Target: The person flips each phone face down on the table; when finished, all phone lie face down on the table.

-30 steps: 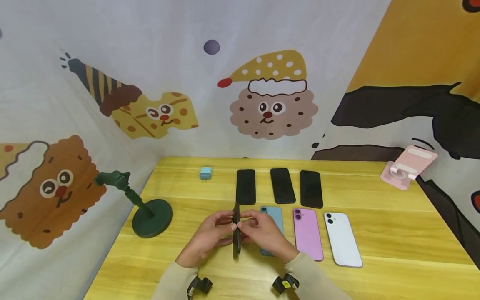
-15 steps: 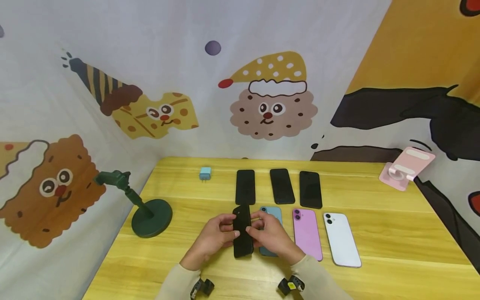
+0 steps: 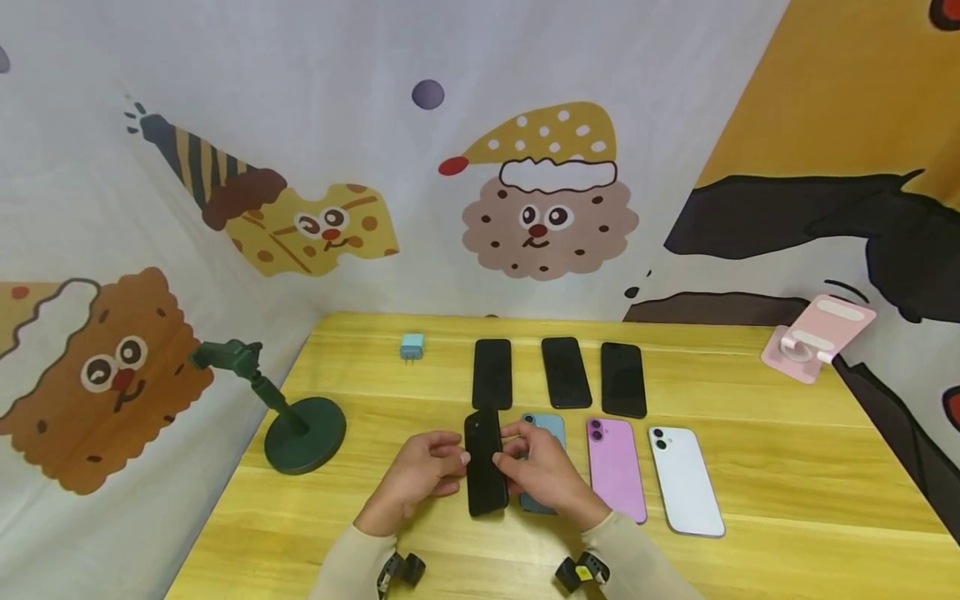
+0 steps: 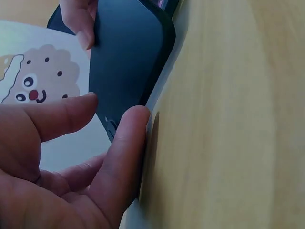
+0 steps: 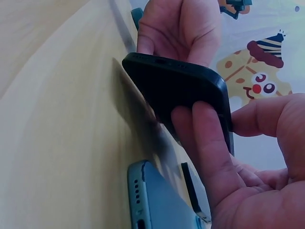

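Observation:
A black phone (image 3: 486,467), back up and tilted, is held above the table. My right hand (image 3: 543,467) pinches its right edge, with the thumb on top and fingers underneath; those fingers (image 5: 209,129) press the dark underside in the right wrist view. On the other side my left hand (image 3: 422,473) has its fingers loosely spread, the thumb tip right at the phone's left edge. In the left wrist view the left hand (image 4: 71,167) frames the phone's corner without wrapping it. Partly behind my right hand lies a blue phone (image 3: 545,429).
A pink phone (image 3: 617,471) and a white phone (image 3: 686,479) lie to the right. Behind are three black phones, including a middle one (image 3: 566,372). A blue charger (image 3: 412,347) sits back left. Stands flank the table: green (image 3: 305,437) and pink (image 3: 817,337).
The phone has turned from edge-on to back up, moving slightly right. The left fingers, earlier gripping its edge, have loosened and drawn slightly left. The right hand keeps its pinch.

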### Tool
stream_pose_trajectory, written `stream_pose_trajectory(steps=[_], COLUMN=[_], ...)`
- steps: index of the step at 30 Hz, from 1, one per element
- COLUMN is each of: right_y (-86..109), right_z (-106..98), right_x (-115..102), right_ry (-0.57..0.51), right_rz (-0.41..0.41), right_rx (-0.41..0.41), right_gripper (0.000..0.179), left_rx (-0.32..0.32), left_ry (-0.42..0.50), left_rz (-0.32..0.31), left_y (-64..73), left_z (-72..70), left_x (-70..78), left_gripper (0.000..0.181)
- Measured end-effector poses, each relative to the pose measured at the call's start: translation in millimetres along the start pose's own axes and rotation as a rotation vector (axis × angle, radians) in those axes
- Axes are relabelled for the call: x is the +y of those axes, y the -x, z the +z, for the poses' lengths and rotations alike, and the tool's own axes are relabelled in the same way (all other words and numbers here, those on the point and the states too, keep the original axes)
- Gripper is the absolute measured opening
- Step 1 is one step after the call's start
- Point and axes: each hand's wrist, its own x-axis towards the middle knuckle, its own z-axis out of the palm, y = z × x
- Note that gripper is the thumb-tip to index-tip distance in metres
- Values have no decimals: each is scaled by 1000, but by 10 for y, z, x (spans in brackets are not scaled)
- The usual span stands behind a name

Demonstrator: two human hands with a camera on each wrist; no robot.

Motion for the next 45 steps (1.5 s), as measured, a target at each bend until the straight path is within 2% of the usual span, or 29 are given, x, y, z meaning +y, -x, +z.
stream_pose_trajectory(steps=[5, 11, 14, 19, 26, 33, 41, 45], right_y=[18, 35, 42, 50, 28, 0, -19, -19], right_z=[4, 7, 2, -22, -32, -31, -15, 2], right_x=[-36, -86, -96, -91, -52, 17, 45, 33], right_ry=[-9, -55, -71, -78, -53, 3, 264, 339], right_rz=[-10, -7, 2, 14, 8, 23, -37, -41], right_rx=[5, -4, -10, -9, 4, 4, 8, 18], right_gripper=[41, 44, 44, 43, 43, 48, 57, 56], left_rx=[-53, -139, -148, -126, -43, 13, 70, 97], left_ry=[45, 172, 203, 186, 76, -81, -298, -382], left_rz=[2, 42, 45, 51, 71, 92, 132, 150], left_y=[-23, -48, -49, -41, -33, -40, -35, -23], left_z=[-20, 16, 31, 42, 38, 33, 57, 62], left_x=[1, -60, -80, -78, -36, -13, 32, 50], left_gripper=[58, 59, 58, 58, 57, 57, 58, 57])
